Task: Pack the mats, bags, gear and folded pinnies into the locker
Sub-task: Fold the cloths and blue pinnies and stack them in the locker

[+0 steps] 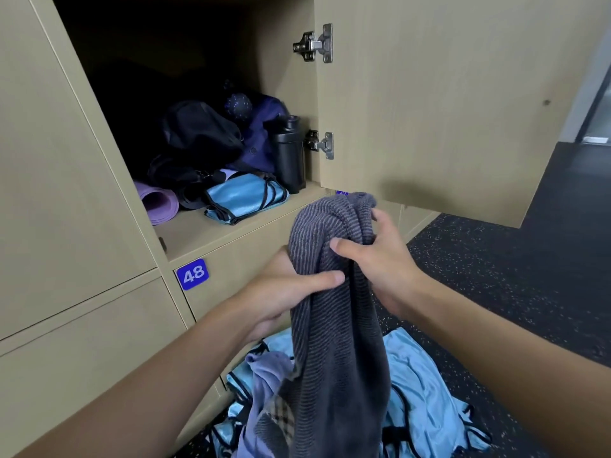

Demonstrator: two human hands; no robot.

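Note:
A grey ribbed towel (334, 325) hangs in front of the open locker (231, 226), gripped by both hands. My left hand (284, 292) grips its left side and my right hand (380, 259) bunches the top. Inside the locker lie a rolled purple mat (158, 201), a folded light-blue pinny (243, 198), a black bag (198, 133), a dark purple bag (261, 133) and an upright black bottle (290, 153). Loose light-blue pinnies (426, 391) and a lilac cloth (264, 375) lie heaped on the floor below the towel.
The locker door (446, 94) stands open to the right, hinged beside the bottle. A closed locker labelled 48 (193, 274) sits below the open one. Dark speckled floor (512, 276) stretches to the right. The locker's back is in deep shadow.

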